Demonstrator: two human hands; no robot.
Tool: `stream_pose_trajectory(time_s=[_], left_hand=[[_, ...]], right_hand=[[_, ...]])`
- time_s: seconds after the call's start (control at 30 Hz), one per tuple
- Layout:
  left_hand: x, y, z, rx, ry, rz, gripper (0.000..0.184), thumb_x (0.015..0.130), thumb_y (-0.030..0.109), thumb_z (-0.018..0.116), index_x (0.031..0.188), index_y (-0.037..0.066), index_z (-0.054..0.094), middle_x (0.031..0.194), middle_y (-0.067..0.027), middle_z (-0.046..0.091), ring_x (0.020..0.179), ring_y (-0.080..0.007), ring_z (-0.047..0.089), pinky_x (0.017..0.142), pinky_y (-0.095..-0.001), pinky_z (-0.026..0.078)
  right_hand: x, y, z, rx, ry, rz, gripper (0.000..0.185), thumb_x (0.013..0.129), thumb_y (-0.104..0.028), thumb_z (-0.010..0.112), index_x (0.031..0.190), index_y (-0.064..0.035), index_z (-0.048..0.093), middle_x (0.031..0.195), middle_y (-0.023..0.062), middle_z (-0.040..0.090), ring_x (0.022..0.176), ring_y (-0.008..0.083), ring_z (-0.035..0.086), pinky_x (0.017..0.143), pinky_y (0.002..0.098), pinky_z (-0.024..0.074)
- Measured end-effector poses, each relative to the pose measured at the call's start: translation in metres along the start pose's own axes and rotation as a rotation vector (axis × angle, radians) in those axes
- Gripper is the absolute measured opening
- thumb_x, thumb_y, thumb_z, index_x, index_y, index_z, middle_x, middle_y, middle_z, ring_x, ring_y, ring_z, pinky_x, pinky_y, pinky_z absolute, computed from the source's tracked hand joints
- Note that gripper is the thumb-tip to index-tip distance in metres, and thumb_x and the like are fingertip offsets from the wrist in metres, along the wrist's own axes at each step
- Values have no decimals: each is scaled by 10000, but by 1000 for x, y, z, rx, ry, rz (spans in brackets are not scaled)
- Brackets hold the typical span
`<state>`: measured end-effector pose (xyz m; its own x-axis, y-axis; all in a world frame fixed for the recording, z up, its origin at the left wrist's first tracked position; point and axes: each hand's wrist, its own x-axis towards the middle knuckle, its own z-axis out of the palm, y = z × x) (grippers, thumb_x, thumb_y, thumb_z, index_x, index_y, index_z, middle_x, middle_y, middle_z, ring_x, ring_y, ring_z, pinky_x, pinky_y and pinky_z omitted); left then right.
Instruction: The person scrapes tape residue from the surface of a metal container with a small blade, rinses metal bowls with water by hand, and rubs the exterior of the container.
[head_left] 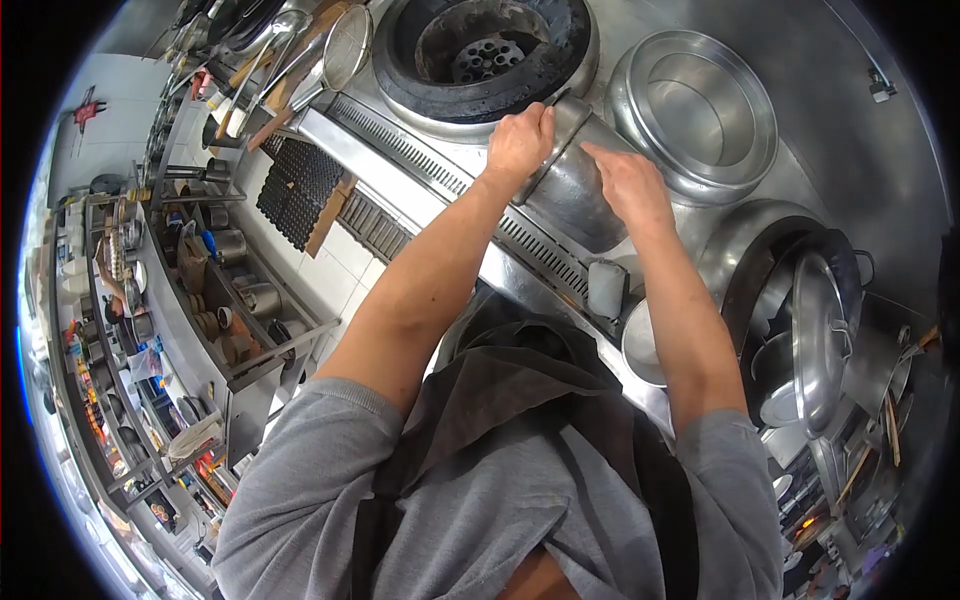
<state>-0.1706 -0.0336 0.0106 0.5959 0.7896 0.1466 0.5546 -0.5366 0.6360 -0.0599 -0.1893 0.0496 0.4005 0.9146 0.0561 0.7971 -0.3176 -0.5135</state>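
Note:
A tall metal pot (pixel 575 195) stands on the steel stove top below the round black burner. My left hand (pixel 521 143) is closed at the pot's upper left rim, beside a small dark handle; its fingertips are partly hidden. Over the right side of the same pot is my right hand (pixel 632 185), its index finger stretched toward the rim and the other fingers partly hidden. To the right of the pot sits a wide round metal basin (pixel 745 165). A small grey container (pixel 606 288) is close below the pot.
The wok burner (pixel 490 62) is ahead, with a slotted drain (pixel 430 170) along the front edge. A strainer (pixel 347 48) and ladles lie at upper left. A leaning metal lid (pixel 815 345) and pots are at right; shelves (pixel 230 350) stand at left.

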Motion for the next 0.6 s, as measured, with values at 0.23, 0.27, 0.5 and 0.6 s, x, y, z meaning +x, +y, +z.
stream_pose_trajectory(time_s=[0.23, 0.27, 0.5, 0.6], left_hand=[[6, 3, 0, 50, -44, -1, 343, 982, 358, 475, 898, 66, 636, 810, -274, 674, 819, -494, 652, 777, -585, 519], [6, 4, 1, 49, -45, -2, 343, 982, 358, 475, 898, 66, 636, 810, -274, 674, 819, -494, 652, 777, -585, 519], [6, 2, 2, 36, -32, 8, 337, 981, 353, 489, 897, 68, 648, 806, -277, 667, 815, -499, 643, 769, -582, 514], [8, 1, 3, 55, -36, 5, 346, 983, 357, 475, 898, 67, 643, 806, -273, 676, 811, -487, 657, 772, -576, 526]], right_hand=[[-21, -18, 6, -93, -138, -148, 485, 846, -5, 480, 1242, -216, 664, 933, 161, 696, 871, 361, 677, 790, 464, 547], [-19, -15, 8, -93, -139, -147, 485, 846, -5, 480, 1242, -216, 664, 933, 161, 696, 871, 361, 677, 790, 464, 547], [2, 1, -4, -51, -30, 27, 334, 919, -99, 518, 1189, -184, 694, 1014, 167, 701, 902, 355, 675, 788, 465, 537], [-6, -5, 9, -84, -37, -48, 389, 879, -55, 513, 1200, -190, 687, 973, 167, 702, 885, 351, 680, 785, 464, 542]])
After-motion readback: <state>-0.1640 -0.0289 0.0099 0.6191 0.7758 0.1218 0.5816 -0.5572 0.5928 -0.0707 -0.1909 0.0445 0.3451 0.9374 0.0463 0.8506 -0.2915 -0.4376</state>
